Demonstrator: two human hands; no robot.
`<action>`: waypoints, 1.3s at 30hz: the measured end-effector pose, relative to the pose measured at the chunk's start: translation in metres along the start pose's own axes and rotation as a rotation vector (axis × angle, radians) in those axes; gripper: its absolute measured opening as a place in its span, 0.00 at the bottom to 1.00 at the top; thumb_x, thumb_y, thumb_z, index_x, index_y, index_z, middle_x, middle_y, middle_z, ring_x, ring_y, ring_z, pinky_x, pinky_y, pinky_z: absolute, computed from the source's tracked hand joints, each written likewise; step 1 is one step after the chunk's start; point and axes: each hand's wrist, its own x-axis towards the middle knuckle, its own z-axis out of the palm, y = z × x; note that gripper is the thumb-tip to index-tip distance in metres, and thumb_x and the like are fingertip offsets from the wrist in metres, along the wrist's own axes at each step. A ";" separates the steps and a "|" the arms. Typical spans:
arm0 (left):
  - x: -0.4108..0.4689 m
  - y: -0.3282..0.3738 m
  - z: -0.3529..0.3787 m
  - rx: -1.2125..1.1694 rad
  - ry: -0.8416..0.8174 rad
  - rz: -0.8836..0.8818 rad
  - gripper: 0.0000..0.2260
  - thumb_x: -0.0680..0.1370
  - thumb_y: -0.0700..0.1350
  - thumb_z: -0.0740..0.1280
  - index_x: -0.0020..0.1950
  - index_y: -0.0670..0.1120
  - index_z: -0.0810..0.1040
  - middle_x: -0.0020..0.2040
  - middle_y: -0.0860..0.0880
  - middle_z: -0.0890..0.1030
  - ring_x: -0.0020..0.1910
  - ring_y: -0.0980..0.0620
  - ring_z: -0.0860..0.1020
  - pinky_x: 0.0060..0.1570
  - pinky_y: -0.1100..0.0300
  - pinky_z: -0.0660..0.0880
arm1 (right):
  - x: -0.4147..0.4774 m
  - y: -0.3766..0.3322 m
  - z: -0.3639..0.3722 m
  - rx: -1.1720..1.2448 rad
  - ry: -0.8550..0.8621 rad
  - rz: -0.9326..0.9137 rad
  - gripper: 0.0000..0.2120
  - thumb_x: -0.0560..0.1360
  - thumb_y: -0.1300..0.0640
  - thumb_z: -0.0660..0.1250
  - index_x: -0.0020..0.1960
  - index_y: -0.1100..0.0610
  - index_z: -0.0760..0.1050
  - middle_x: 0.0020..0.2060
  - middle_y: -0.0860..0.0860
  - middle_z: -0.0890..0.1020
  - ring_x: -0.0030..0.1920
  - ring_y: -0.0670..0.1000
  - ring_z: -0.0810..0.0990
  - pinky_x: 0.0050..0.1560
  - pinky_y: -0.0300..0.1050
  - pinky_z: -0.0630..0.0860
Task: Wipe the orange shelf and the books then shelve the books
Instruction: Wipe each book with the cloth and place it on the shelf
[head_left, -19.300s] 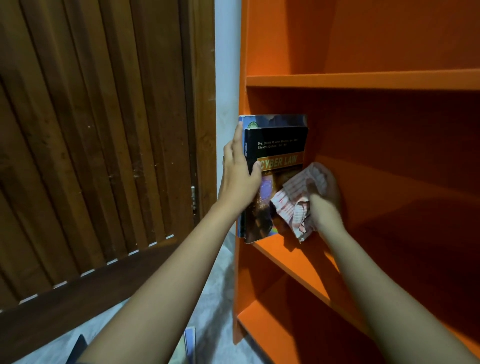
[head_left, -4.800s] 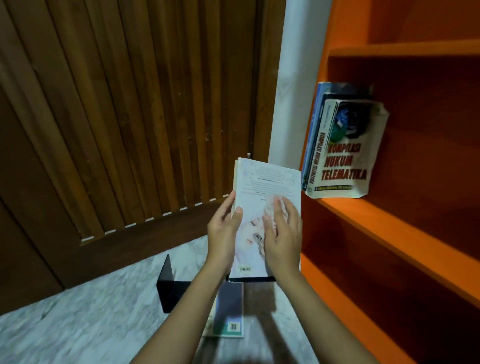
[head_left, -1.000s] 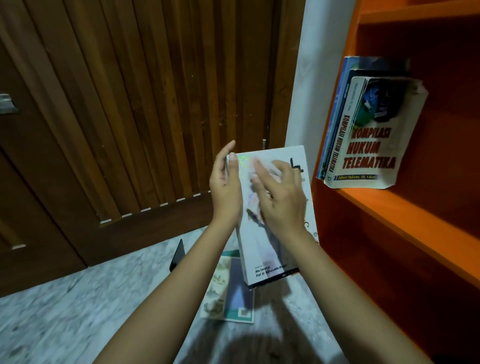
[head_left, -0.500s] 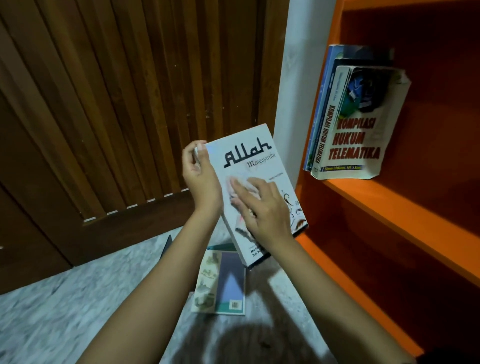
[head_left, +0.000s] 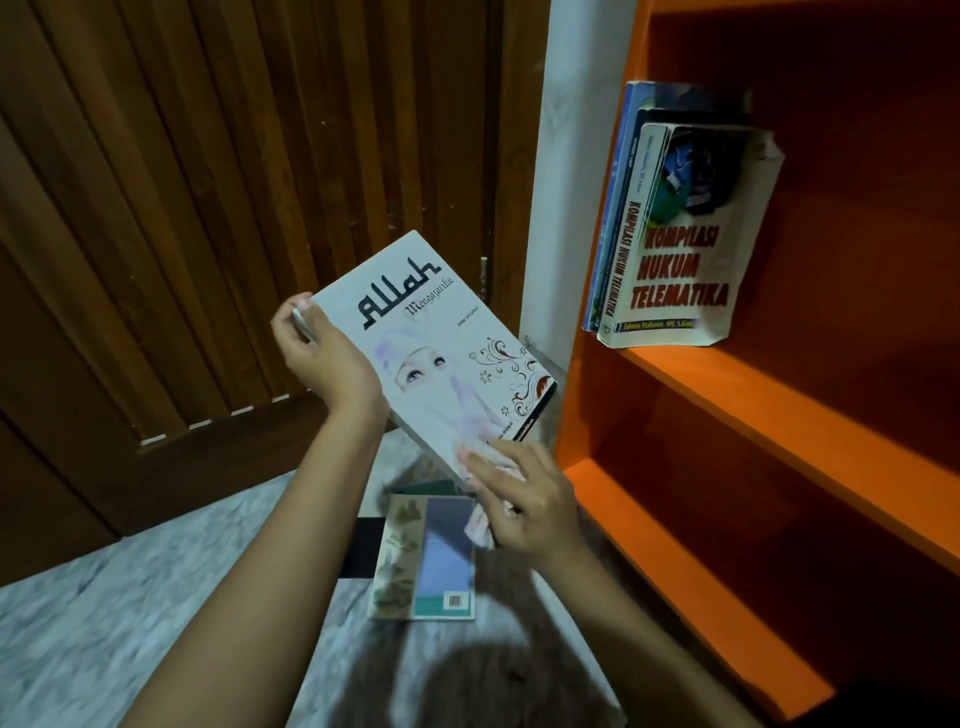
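Observation:
My left hand (head_left: 324, 358) grips the top left corner of a white paperback (head_left: 441, 343), held tilted in front of the orange shelf (head_left: 769, 410). At the book's lower edge my right hand (head_left: 524, 499) presses a pale crumpled cloth (head_left: 480, 527) against the cover, fingers bent over the cloth. Three books (head_left: 680, 234) stand on the shelf's middle board, leaning against its left wall; the front one has red lettering. Another book (head_left: 428, 558) lies flat on the floor below my hands.
A brown slatted wooden door (head_left: 218, 208) fills the left side, with a white wall strip (head_left: 550, 182) beside the shelf. The floor (head_left: 130, 623) is grey marble. A dark object (head_left: 363, 545) lies partly under the floor book. The lower shelf boards (head_left: 691, 571) hold nothing.
My right hand has slid the cloth down the white cover from the middle to the lower edge, uncovering the cover picture. The book is tilted a little further to the right.

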 end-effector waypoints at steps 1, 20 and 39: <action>0.001 0.003 -0.002 -0.009 -0.012 0.002 0.06 0.82 0.52 0.54 0.54 0.52 0.69 0.51 0.46 0.77 0.47 0.51 0.81 0.35 0.67 0.74 | -0.001 0.007 -0.003 -0.012 0.025 0.067 0.12 0.74 0.53 0.67 0.58 0.49 0.79 0.48 0.53 0.81 0.42 0.54 0.76 0.34 0.42 0.72; -0.098 0.026 0.166 -0.147 -0.681 0.268 0.09 0.82 0.50 0.53 0.60 0.60 0.67 0.50 0.49 0.76 0.46 0.46 0.79 0.42 0.51 0.78 | 0.160 0.106 -0.179 0.546 0.289 0.757 0.11 0.74 0.60 0.68 0.55 0.51 0.79 0.49 0.50 0.84 0.47 0.47 0.83 0.46 0.41 0.80; -0.115 -0.025 0.255 0.303 -0.852 0.702 0.35 0.79 0.45 0.62 0.76 0.46 0.42 0.78 0.46 0.40 0.73 0.56 0.33 0.68 0.58 0.28 | 0.163 0.228 -0.164 0.471 0.446 0.738 0.22 0.77 0.51 0.65 0.70 0.48 0.67 0.63 0.50 0.77 0.59 0.50 0.79 0.54 0.46 0.78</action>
